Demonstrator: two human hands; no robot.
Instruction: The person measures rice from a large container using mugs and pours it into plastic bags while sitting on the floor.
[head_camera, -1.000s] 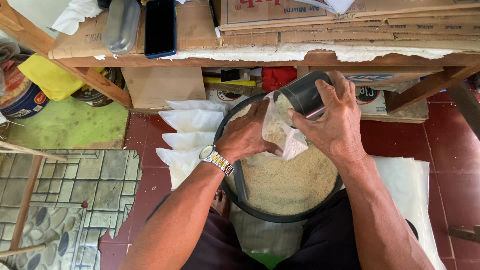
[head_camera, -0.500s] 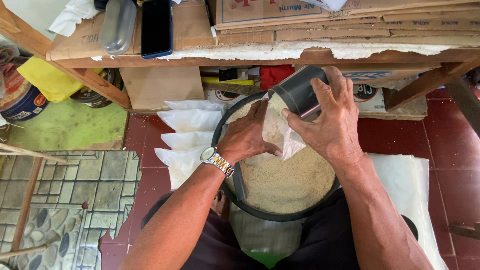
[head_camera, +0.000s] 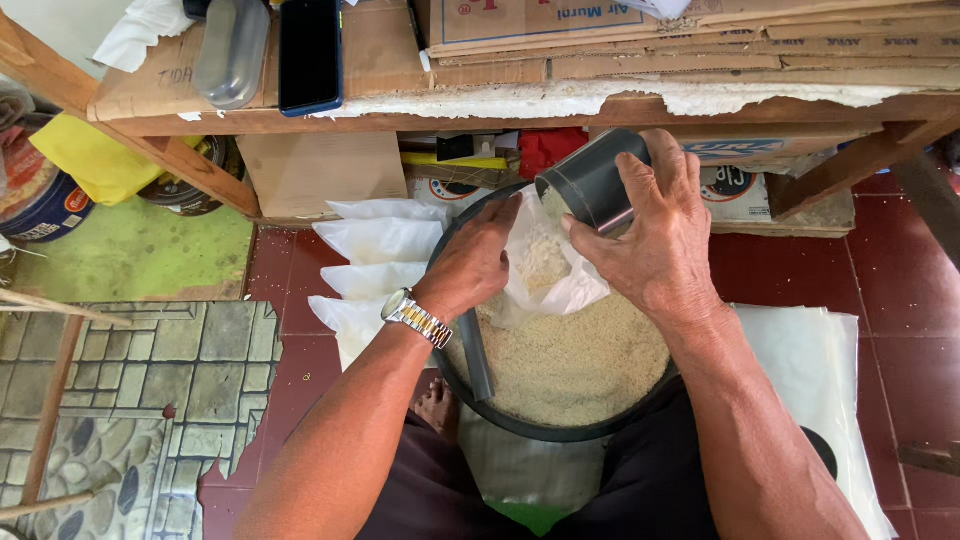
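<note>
L hand pinches the clear bag open over the grain basin. Just to its right, R hand is clamped round the grey cup, tipped w/ mouth down-left, touching the bag's mouth.

Soft, even daylight, sharp focus.
Faint shadows under the hands; edges bend slightly, perhaps from a wide lens.
</note>
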